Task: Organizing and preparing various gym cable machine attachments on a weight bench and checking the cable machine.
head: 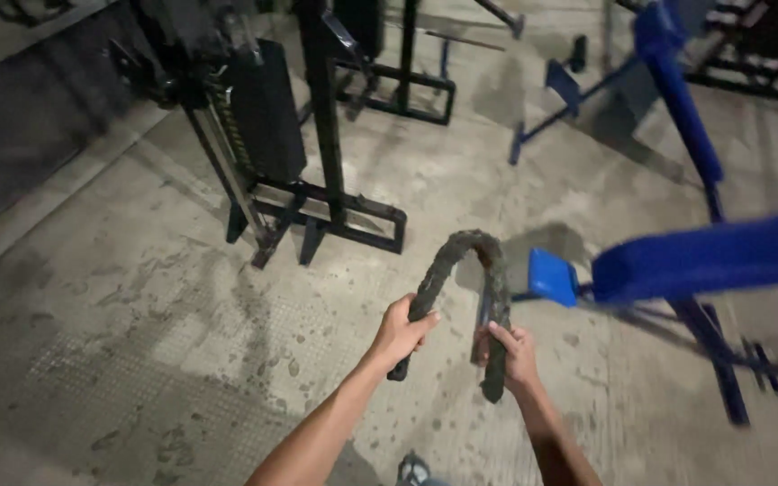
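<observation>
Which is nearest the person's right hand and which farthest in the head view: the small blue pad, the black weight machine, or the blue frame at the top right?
From the right hand, gripping the curved handle:
1. Small blue pad, just up and to its right.
2. Black weight machine, up and to the left.
3. Blue frame, far off at the top right.

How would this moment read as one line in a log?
left hand: grips one leg of curved dark bar | right hand: grips other leg | bend points up | concrete floor below
</observation>
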